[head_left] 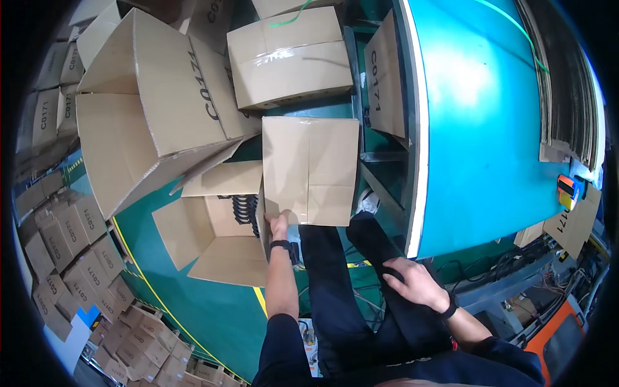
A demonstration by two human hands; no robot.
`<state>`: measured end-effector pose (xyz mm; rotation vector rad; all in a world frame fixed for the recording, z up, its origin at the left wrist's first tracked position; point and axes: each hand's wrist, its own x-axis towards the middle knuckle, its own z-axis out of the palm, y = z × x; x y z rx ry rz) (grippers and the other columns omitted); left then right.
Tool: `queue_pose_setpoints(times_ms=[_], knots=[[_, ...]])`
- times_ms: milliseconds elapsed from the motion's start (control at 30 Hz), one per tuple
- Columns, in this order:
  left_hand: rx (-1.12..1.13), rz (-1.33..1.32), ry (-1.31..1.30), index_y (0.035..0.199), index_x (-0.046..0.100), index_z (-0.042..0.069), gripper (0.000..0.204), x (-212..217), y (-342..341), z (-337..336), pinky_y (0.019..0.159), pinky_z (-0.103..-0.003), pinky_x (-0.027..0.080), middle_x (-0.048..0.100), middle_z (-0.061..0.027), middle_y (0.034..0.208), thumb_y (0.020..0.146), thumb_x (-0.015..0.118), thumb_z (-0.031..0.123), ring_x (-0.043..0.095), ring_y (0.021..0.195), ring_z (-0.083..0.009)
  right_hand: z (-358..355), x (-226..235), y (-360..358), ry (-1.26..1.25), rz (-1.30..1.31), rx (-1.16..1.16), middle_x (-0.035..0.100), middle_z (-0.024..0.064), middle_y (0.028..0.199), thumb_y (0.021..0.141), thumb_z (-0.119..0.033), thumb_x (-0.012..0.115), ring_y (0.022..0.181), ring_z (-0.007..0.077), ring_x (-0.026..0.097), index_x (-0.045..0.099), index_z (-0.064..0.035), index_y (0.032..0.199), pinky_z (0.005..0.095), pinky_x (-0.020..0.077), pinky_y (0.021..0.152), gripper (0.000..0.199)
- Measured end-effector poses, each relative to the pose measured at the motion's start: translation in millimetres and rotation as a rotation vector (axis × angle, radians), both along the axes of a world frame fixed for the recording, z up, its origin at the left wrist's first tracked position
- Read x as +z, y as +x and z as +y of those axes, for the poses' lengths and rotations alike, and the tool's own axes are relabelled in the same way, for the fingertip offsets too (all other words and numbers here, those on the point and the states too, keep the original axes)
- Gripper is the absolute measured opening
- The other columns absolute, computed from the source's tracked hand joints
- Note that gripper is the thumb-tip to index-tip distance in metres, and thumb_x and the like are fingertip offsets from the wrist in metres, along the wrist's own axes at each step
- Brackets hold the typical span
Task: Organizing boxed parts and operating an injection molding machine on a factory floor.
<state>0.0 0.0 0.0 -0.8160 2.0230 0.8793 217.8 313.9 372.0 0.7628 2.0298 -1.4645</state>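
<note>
The person's left hand point(278, 227) is reaching between two cardboard boxes, touching the lower left corner of a closed carton point(311, 171) with bent fingers; whether it is gripping, one cannot tell. That carton is sitting just ahead of the knees. Directly to its left, an open carton point(229, 261) is holding black ribbed parts point(245, 209) (their exact kind is unclear). The right hand point(412, 282), half open and holding nothing, is resting on the dark trousers point(332, 284), left of a blue-topped workbench point(483, 135).
</note>
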Motion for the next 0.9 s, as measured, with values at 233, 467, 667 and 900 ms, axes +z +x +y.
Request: queue_pose_setpoints(times_ms=[233, 467, 667, 900], knots=[[-0.257, 0.046, -0.228, 0.145, 0.01, -0.003, 0.096, 31, -12, 23, 0.107, -0.041, 0.033, 0.039, -0.0355, 0.135, 0.077, 0.067, 0.031, 0.039, 0.127, -0.0437, -36, 6, -39, -0.1, -0.05, -0.208, 0.065, 0.0187, 0.101, 0.087, -0.019, 0.061, 0.094, 0.034, 0.064, 0.063, 0.0009, 0.103, 0.037, 0.0509, 0.08, 0.025], [-0.369, 0.23, -0.31, 0.139, 0.027, -0.004, 0.084, 38, -14, 10, 0.101, -0.049, 0.036, 0.042, -0.038, 0.128, 0.08, 0.064, 0.043, 0.041, 0.121, -0.0479, -102, -188, -22, 0.008, -0.211, -0.385, 0.066, 0.0194, 0.095, 0.085, -0.021, 0.06, 0.088, 0.0324, 0.065, 0.06, -0.0014, 0.105, 0.037, 0.0509, 0.075, 0.028], [-0.256, 0.276, -0.181, 0.141, 0.024, -0.004, 0.077, 36, -6, 18, 0.11, -0.044, 0.028, 0.033, -0.0292, 0.141, 0.088, 0.061, 0.038, 0.033, 0.13, -0.042, -92, -297, -50, 0.284, -0.315, -0.446, 0.045, 0.0324, 0.129, 0.081, -0.037, 0.065, 0.122, 0.0438, 0.044, 0.037, 0.008, 0.131, 0.0435, 0.0371, 0.102, 0.073], [0.084, 0.399, 0.053, 0.134, 0.036, -0.01, 0.067, -4, -1, -11, 0.099, -0.035, 0.041, 0.049, -0.0237, 0.13, 0.082, 0.072, 0.012, 0.051, 0.116, -0.0288, -65, -338, -116, 0.285, -0.117, -0.611, 0.038, 0.0327, 0.135, 0.075, -0.037, 0.074, 0.124, 0.0435, 0.042, 0.017, 0.0091, 0.14, 0.0422, 0.0352, 0.104, 0.097]])
